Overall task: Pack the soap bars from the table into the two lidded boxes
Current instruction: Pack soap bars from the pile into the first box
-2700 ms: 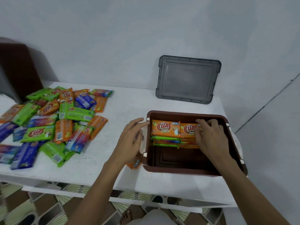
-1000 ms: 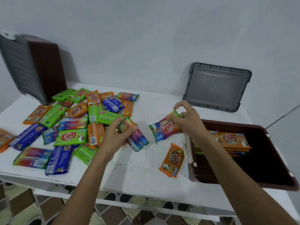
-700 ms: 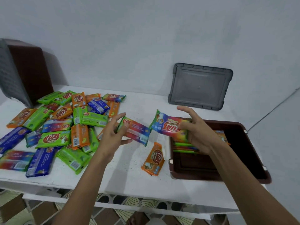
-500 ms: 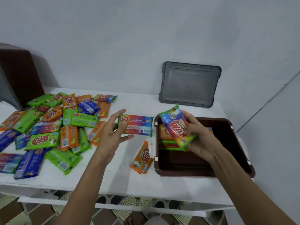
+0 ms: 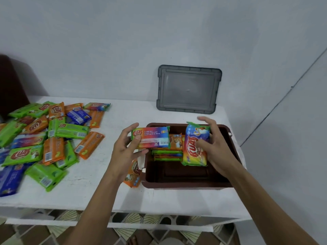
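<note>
At the far left edge a dark brown shape (image 5: pixel 8 85) stands against the wall, too cut off to name; beside it a loose heap of soap bars (image 5: pixel 44 138) in green, orange, blue and rainbow wrappers covers the left half of the white worktop (image 5: pixel 106 197); the left hand (image 5: pixel 126 154) holds a rainbow bar (image 5: pixel 152 139) level over the box's left rim, thumb on its face, fingers (image 5: pixel 131 126) curled behind it; below that hand a lone orange bar (image 5: pixel 132 175) lies on the worktop against the box's left wall, partly hidden by the wrist; the brown box (image 5: pixel 187 185) stands open, with stacked bars (image 5: pixel 169 152) at its far side, an orange one on top; the right hand (image 5: pixel 217 152) grips a second rainbow bar (image 5: pixel 195 145) on end inside the box, just right of that stack, its upper fingers loosely spread; behind the box a grey lid (image 5: pixel 189 89) leans on the pale wall; patterned tiles (image 5: pixel 134 218) show beneath the worktop
</note>
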The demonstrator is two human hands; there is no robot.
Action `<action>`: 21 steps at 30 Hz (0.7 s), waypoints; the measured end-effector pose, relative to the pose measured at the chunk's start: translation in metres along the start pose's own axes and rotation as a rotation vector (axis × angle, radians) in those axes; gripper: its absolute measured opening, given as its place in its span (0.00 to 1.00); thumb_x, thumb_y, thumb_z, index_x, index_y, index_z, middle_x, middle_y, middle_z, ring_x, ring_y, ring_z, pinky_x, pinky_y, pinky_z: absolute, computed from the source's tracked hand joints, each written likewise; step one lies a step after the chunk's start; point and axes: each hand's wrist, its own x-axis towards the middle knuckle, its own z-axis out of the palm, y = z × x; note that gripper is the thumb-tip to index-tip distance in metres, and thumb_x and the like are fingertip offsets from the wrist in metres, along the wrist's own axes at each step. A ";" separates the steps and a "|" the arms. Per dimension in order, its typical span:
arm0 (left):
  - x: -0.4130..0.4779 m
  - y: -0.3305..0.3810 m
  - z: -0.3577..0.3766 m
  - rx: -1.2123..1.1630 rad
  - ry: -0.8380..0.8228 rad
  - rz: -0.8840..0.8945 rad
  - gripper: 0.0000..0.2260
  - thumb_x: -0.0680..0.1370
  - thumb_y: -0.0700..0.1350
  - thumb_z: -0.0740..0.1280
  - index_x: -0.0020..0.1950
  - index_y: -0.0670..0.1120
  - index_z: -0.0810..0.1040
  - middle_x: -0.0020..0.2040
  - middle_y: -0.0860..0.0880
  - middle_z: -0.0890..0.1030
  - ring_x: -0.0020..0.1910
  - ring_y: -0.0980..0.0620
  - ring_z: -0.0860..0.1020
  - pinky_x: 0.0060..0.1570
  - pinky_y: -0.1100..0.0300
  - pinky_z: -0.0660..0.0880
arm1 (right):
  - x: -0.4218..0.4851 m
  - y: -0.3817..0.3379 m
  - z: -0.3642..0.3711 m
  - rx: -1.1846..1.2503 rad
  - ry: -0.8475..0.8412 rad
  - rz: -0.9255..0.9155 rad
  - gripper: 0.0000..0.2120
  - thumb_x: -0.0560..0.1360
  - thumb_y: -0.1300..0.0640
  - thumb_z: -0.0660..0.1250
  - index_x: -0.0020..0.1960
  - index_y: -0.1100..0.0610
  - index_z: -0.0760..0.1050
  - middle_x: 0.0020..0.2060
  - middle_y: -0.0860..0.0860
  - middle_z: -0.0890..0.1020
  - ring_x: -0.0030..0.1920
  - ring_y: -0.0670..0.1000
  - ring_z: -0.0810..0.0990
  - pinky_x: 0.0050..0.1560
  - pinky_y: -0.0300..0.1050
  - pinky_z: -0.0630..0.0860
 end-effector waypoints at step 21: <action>0.005 -0.002 -0.006 0.012 -0.059 -0.120 0.18 0.77 0.49 0.64 0.67 0.57 0.71 0.59 0.47 0.76 0.60 0.49 0.78 0.45 0.58 0.81 | 0.011 0.035 0.015 -0.322 -0.237 0.411 0.10 0.76 0.66 0.68 0.55 0.56 0.76 0.61 0.52 0.78 0.61 0.52 0.78 0.53 0.51 0.82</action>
